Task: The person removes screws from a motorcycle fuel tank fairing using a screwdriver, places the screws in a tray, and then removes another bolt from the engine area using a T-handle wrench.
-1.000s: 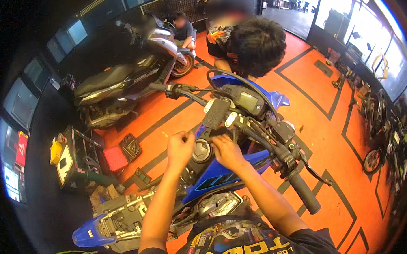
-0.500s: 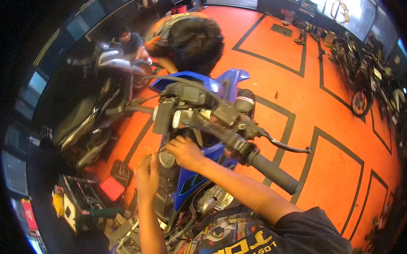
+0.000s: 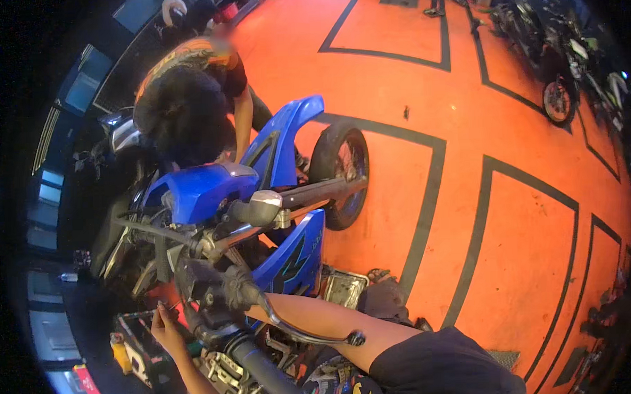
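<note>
Head camera view, and from where I stand the motorcycle (image 3: 250, 227) fills the space right in front of the worker, on the orange floor (image 3: 519, 245). I'd call the job partway: pale metalwork (image 3: 224, 370) lies bare low by the worker, so some covering appears to be off, while the blue side panel (image 3: 297, 257), the blue front cowl (image 3: 204, 194) and the front wheel (image 3: 326, 155) are all in place. What remains on the upper body I can't fairly judge, since the handlebar (image 3: 262, 372) and its levers block it.

The left hand (image 3: 167, 333) is raised beside the bars, clear of the bike, fingertips drawn near the thumb; whether anything is pinched there I cannot tell. The right forearm (image 3: 312, 312) passes behind the brake lever (image 3: 303, 331), its hand hidden, so that grip is unknown to me.

Half a second ago both hands were around the round cap; now the left has come away, the cap is out of sight, the view has swung, and the front wheel shows beside the stooping co-worker (image 3: 184, 118).
</note>
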Demonstrator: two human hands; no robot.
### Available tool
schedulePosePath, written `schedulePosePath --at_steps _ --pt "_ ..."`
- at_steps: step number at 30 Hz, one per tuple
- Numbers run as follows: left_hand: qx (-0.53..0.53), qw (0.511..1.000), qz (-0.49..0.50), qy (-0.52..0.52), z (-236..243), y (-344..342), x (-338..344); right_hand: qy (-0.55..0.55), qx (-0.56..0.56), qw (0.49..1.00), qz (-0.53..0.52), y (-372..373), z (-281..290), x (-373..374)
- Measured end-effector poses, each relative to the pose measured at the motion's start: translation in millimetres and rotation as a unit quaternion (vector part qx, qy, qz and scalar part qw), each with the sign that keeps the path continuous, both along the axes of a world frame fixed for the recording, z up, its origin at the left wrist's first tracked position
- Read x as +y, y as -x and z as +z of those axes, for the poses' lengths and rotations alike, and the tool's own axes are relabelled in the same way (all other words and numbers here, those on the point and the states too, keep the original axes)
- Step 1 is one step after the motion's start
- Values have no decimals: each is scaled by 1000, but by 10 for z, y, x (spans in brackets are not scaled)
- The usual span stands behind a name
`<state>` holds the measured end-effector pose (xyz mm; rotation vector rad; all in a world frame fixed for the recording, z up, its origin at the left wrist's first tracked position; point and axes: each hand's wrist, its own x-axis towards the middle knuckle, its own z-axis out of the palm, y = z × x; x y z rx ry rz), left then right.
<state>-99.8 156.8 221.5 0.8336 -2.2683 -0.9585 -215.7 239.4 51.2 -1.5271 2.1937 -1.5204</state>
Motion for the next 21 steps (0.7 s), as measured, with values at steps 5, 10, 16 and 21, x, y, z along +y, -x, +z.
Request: schedulePosePath --at_steps 5,10,16,21 --pt "-40 988 104 -109 -37 -259 -634 56 -58 996 25 -47 98 -205" --pt "-85 994 40 -47 76 171 213 91 -111 990 -13 227 -40 -211" --pt "-155 986 55 16 120 -219 125 50 -92 993 53 59 429 55" --pt "-166 984 47 35 145 -35 8 68 -140 987 50 198 445 90"
